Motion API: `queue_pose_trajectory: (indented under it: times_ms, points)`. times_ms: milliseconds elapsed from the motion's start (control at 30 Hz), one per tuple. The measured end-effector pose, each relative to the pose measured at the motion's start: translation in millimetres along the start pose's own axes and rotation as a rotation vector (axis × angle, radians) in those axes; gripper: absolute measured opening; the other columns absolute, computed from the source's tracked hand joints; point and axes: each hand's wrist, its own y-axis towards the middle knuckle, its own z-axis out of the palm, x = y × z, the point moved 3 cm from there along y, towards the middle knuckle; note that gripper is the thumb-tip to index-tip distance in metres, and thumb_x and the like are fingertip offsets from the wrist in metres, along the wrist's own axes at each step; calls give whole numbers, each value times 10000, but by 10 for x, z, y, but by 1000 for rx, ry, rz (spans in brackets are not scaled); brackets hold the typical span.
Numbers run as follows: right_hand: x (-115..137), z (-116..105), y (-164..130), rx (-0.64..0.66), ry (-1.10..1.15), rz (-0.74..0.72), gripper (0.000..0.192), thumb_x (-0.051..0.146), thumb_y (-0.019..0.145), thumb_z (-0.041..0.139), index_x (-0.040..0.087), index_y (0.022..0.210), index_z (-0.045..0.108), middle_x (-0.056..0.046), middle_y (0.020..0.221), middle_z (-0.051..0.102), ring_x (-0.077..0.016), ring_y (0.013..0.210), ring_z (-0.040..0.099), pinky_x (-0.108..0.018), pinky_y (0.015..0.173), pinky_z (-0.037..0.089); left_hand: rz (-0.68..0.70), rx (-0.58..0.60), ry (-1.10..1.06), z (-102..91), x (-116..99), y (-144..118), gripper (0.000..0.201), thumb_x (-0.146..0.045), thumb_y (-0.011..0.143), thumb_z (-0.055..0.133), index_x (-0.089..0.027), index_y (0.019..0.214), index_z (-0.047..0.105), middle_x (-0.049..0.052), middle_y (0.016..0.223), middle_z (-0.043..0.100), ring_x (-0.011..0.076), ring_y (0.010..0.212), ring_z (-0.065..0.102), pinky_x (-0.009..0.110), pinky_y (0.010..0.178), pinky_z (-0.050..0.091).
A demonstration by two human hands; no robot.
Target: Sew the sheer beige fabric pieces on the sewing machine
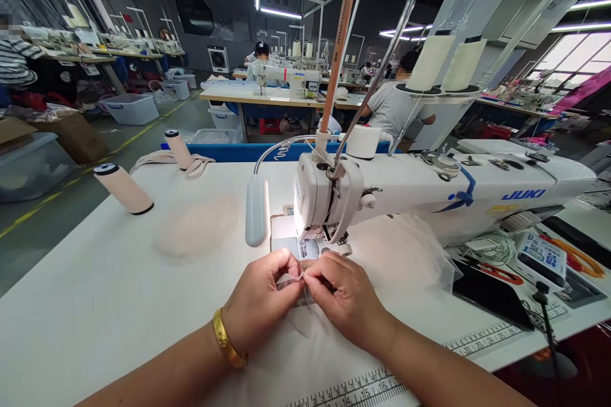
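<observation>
The left hand (260, 299), a gold bangle (226, 340) at its wrist, pinches a sheer strip of fabric (292, 278) between thumb and forefinger. The right hand (346, 296) pinches the same strip just beside it, fingertips nearly touching. The strip lies between both hands, directly in front of the presser foot of the white sewing machine (429, 194). On the white surface (95, 292), thread cones (123, 188) lie at left, a printed ruler (363, 388) runs along the near edge, and scissors (501, 275) lie at right. Behind, other people sit at sewing stations under strip lights.
</observation>
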Motion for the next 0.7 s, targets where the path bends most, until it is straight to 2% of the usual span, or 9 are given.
queue_pose_trajectory:
  times_ms: [133,233,367,600,700]
  points:
    - [2,-7,4,3,11,36,198,145,953,524,226,774,542,39,717,594,-132,671,556,-253,685,419,-61,-2,1,-6,-8,5,164,-359,779,623,-228,794,525,-41,700,589,123,537,502,242,494,422]
    - [-5,-3,11,21,17,89,181,168,940,533,230,770,538,36,707,592,-137,662,560,-257,669,423,-92,19,-39,-10,-43,13,182,-372,776,635,-220,834,553,-38,721,610,115,514,503,244,489,429]
    - [1,-8,25,28,43,131,166,197,933,543,234,771,541,35,694,592,-138,638,552,-254,629,419,-90,19,-70,-20,-70,23,228,-400,781,652,-208,893,603,-4,820,673,133,573,552,257,526,472]
    - [1,-9,35,46,56,166,151,205,923,538,235,775,545,42,687,593,-134,638,553,-248,623,412,-144,59,-83,-32,-64,30,283,-406,779,655,-200,968,698,1,811,686,173,671,606,270,594,494]
    - [-6,6,24,53,28,156,150,198,911,538,236,766,533,42,684,592,-138,636,560,-250,615,419,-143,65,-76,-38,-71,29,248,-379,770,656,-206,937,718,-5,801,693,179,701,607,273,636,489]
